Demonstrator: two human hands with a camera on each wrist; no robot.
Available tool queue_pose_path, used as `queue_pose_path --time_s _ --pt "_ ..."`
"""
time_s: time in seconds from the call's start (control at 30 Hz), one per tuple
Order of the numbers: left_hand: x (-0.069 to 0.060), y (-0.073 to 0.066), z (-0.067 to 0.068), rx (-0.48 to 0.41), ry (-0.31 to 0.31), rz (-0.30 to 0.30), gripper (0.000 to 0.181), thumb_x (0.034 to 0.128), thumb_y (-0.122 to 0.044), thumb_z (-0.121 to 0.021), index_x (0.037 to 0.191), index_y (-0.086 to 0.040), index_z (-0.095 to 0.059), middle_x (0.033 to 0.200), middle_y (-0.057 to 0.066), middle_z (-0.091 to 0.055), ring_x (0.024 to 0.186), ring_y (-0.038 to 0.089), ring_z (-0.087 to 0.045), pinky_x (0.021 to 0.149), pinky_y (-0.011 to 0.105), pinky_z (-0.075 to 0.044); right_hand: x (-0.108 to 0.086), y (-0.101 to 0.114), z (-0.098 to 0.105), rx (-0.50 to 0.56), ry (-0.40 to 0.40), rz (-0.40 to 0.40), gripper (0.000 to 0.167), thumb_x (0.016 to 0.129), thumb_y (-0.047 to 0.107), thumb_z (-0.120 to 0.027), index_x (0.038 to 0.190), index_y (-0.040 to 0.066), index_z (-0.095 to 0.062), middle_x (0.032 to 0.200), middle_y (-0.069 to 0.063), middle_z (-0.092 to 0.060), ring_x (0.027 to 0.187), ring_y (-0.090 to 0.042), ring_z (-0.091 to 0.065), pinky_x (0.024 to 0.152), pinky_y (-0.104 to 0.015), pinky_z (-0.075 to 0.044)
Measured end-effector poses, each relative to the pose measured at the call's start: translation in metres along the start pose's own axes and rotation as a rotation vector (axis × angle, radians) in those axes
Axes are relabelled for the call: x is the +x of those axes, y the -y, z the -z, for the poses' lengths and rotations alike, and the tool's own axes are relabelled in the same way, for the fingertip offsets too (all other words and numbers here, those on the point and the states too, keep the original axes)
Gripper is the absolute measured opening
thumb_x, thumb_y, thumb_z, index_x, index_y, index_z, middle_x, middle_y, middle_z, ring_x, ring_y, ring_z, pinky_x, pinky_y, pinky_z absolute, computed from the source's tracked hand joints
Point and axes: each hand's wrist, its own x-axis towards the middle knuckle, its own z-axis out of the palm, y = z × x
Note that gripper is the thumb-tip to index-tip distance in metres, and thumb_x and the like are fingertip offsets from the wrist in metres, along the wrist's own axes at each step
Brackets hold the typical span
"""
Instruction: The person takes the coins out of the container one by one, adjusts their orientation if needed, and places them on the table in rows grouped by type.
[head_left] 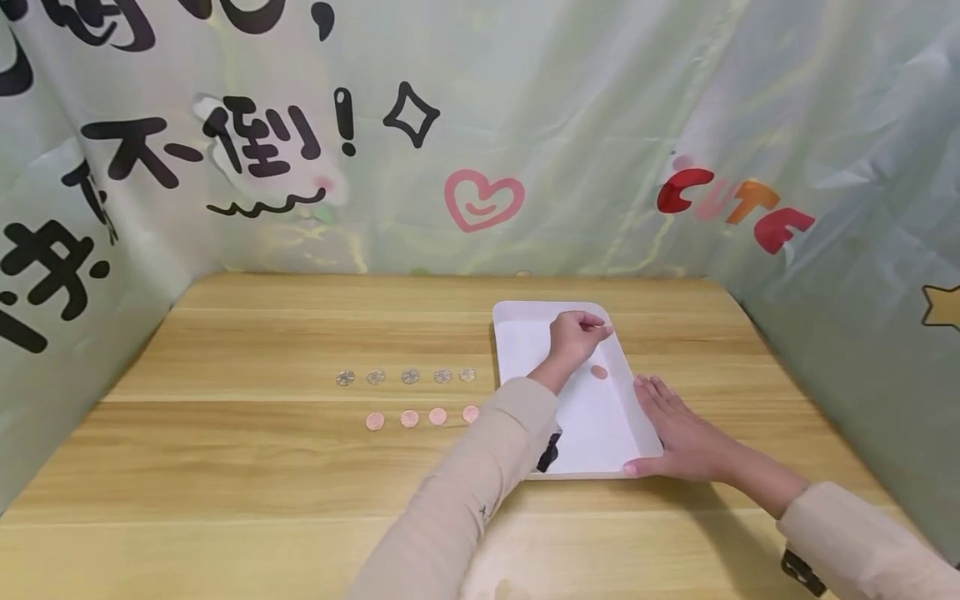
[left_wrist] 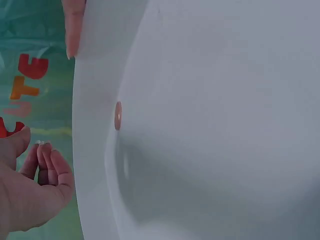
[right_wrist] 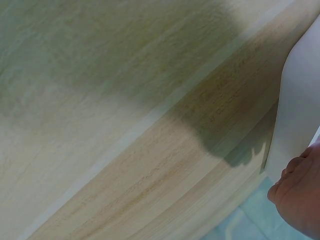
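A shallow white tray (head_left: 600,433) lies on the wooden table, and one copper-coloured coin (head_left: 598,372) rests inside it near the right wall. Over the tray's far right part hovers my left hand (head_left: 576,340), its fingers loosely bent beyond the coin. In the left wrist view a gap shows between thumb and fingertips, and no held thing is plain. My right hand (head_left: 686,437) touches the tray's near right corner, with straight fingers along the outside of the right wall and the thumb at the front edge. The right wrist view catches only part of that hand (right_wrist: 300,192).
Left of the tray, several silver coins (head_left: 410,377) form a row. Nearer me runs a row of several copper-coloured coins (head_left: 409,419), ending by my left sleeve (head_left: 480,467). Printed cloth (head_left: 585,167) walls in the table (head_left: 225,475) at the back and sides.
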Motion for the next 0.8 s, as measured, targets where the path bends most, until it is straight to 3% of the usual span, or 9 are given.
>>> queue_pose_path --time_s 0.03,0.17,0.27,0.37,0.43,0.57,0.6,0.7,0.8 --pt "0.0 0.0 -0.001 0.043 -0.01 0.001 0.014 0.0759 -0.018 -0.076 0.083 -0.007 -0.073 0.079 0.006 -0.071 0.07 0.012 -0.061 0.063 0.019 -0.048 0.0 0.0 0.0 -0.003 0.0 -0.001 0.113 0.072 0.054 -0.069 0.141 -0.015 -0.012 0.148 -0.036 -0.012 0.137 -0.05 -0.006 0.115 -0.028 0.011" --pt "0.031 0.047 -0.032 0.142 -0.033 -0.09 0.01 0.0721 -0.026 -0.079 0.072 -0.018 -0.072 0.063 -0.009 -0.064 0.062 0.004 -0.056 0.059 0.016 -0.044 0.0 0.0 0.001 -0.008 -0.001 -0.002 0.113 0.072 0.054 -0.069 0.141 -0.015 -0.012 0.148 -0.035 -0.012 0.137 -0.05 -0.007 0.117 -0.032 0.008" --pt "0.043 0.068 -0.046 0.129 0.044 -0.016 0.011 0.0694 -0.024 -0.081 0.072 -0.018 -0.072 0.062 -0.008 -0.065 0.06 0.005 -0.06 0.06 0.015 -0.045 0.0 0.0 0.0 -0.014 -0.006 0.006 0.113 0.072 0.055 -0.069 0.141 -0.015 -0.012 0.148 -0.035 -0.013 0.137 -0.051 -0.008 0.115 -0.026 0.011" --pt "0.025 0.048 -0.038 0.239 0.11 0.121 0.019 0.0673 -0.022 -0.083 0.083 -0.014 -0.074 0.076 -0.001 -0.071 0.076 0.011 -0.066 0.074 0.019 -0.049 0.0 0.001 -0.001 -0.022 -0.021 0.019 0.113 0.072 0.055 -0.069 0.14 -0.016 -0.014 0.147 -0.036 -0.015 0.136 -0.052 -0.01 0.109 -0.014 0.015" --pt "0.029 0.059 -0.046 0.31 0.094 0.078 0.02 0.0638 -0.02 -0.084 0.078 -0.016 -0.072 0.073 -0.002 -0.07 0.073 0.011 -0.063 0.069 0.018 -0.048 0.0 0.001 -0.002 -0.028 -0.029 0.028 0.113 0.072 0.055 -0.069 0.14 -0.017 -0.014 0.146 -0.037 -0.015 0.135 -0.052 -0.01 0.105 -0.009 0.017" --pt "0.055 0.103 -0.072 0.451 0.052 -0.081 0.023 0.0563 -0.024 -0.086 0.067 -0.022 -0.066 0.064 -0.011 -0.061 0.063 0.006 -0.053 0.058 0.015 -0.042 0.0 0.001 -0.003 -0.039 -0.04 0.04 0.113 0.072 0.055 -0.069 0.139 -0.018 -0.015 0.145 -0.038 -0.017 0.135 -0.053 -0.012 0.101 -0.004 0.017" --pt "0.063 0.111 -0.076 0.461 0.076 -0.094 0.024 0.0553 -0.024 -0.086 0.066 -0.023 -0.065 0.063 -0.012 -0.06 0.061 0.005 -0.053 0.057 0.014 -0.041 0.0 0.001 -0.003 -0.039 -0.039 0.04 0.113 0.072 0.055 -0.069 0.139 -0.018 -0.015 0.145 -0.038 -0.017 0.135 -0.053 -0.012 0.1 -0.003 0.017" --pt "0.05 0.089 -0.063 0.546 0.148 -0.036 0.024 0.0594 -0.028 -0.086 0.074 -0.02 -0.069 0.074 -0.009 -0.066 0.072 0.009 -0.06 0.066 0.017 -0.047 0.0 0.0 -0.003 -0.041 -0.035 0.04 0.113 0.072 0.054 -0.069 0.139 -0.018 -0.015 0.145 -0.039 -0.017 0.135 -0.053 -0.011 0.099 -0.003 0.017" --pt "0.017 0.045 -0.037 0.645 0.194 0.027 0.021 0.0673 -0.024 -0.081 0.084 -0.016 -0.071 0.085 -0.005 -0.069 0.084 0.011 -0.062 0.074 0.017 -0.048 0.001 0.0 -0.003 -0.038 -0.032 0.04 0.113 0.072 0.054 -0.069 0.139 -0.018 -0.015 0.145 -0.039 -0.016 0.135 -0.053 -0.011 0.099 -0.003 0.017"
